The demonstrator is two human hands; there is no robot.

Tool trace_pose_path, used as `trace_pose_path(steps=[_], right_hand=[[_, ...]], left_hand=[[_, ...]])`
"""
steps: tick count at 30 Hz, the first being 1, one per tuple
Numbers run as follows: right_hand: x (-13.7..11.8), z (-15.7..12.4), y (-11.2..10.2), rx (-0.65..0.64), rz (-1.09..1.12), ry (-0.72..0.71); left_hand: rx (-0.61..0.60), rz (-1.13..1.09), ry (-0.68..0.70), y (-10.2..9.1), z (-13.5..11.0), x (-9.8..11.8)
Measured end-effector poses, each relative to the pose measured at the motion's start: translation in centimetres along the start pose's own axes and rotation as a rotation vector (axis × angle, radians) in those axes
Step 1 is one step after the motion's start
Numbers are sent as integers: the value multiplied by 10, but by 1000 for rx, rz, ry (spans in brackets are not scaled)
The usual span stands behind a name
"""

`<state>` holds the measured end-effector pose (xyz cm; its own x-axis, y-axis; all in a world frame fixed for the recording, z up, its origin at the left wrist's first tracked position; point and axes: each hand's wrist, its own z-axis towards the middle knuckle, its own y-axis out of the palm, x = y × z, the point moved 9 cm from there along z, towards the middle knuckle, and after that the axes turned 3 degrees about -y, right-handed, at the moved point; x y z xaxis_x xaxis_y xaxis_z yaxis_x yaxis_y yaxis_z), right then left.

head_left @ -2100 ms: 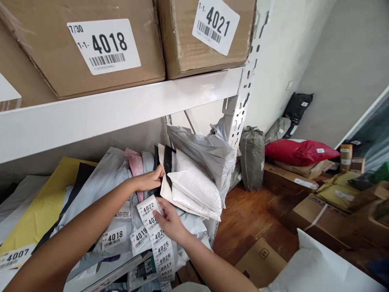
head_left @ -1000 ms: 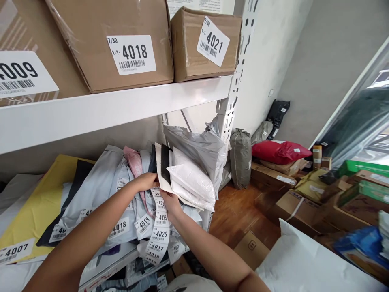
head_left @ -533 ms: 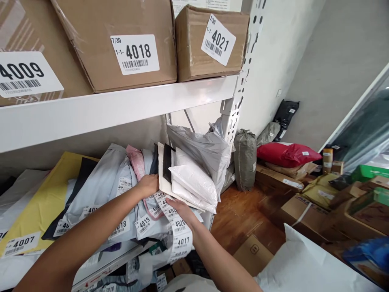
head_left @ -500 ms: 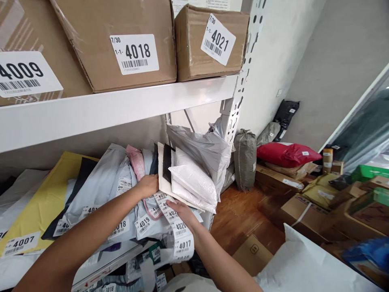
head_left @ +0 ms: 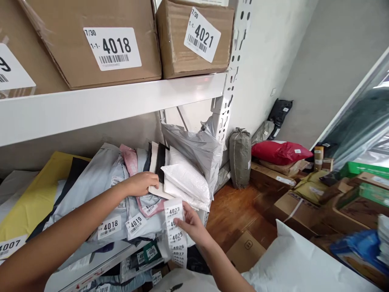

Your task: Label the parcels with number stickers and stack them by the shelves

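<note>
My left hand [head_left: 142, 183] is closed, its fingers curled over the edge of a cream envelope [head_left: 159, 190] that stands among the packages on the lower shelf. Beside it lean a black mailer [head_left: 161, 160] and a white bubble mailer [head_left: 184, 178]. Between thumb and fingers, my right hand [head_left: 193, 224] pinches a strip of number labels [head_left: 174, 239], which hangs down with 4023 at its top and 4025 lower. Left of my hands stand a pink package [head_left: 130, 159] and pale grey mailers [head_left: 97, 182], some labelled 4018 and 4019.
Cardboard boxes [head_left: 121, 12] labelled 4018 and 4021 sit on the shelf above, by a perforated white post [head_left: 226, 99]. A grey bag [head_left: 209, 152] leans at the shelf's end. Boxes and a red parcel [head_left: 281, 153] lie on the floor at right. A white package [head_left: 291, 263] is close in front.
My right hand has drawn the label strip slightly away from the envelope, turning it upright to face me. My left hand stays at the envelope's edge. The view has shifted slightly right.
</note>
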<state>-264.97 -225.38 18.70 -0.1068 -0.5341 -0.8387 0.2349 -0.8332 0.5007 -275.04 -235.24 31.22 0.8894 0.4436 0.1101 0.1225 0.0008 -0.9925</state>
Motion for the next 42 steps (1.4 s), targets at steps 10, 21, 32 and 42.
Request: trace_pose_path(steps=[10,21,32,42], right_hand=[[40,68,37,266,107,124],[52,62,38,366,213,207],[57,63,33,430,212,197],[49,55,37,392,227,222]], left_hand=[[-83,-421,-418,16,-2,-35],[65,-73,-439,28,-1,-28],[31,-293,-382,30,-5,-32],[267,-357,-420,27,-11,-39]])
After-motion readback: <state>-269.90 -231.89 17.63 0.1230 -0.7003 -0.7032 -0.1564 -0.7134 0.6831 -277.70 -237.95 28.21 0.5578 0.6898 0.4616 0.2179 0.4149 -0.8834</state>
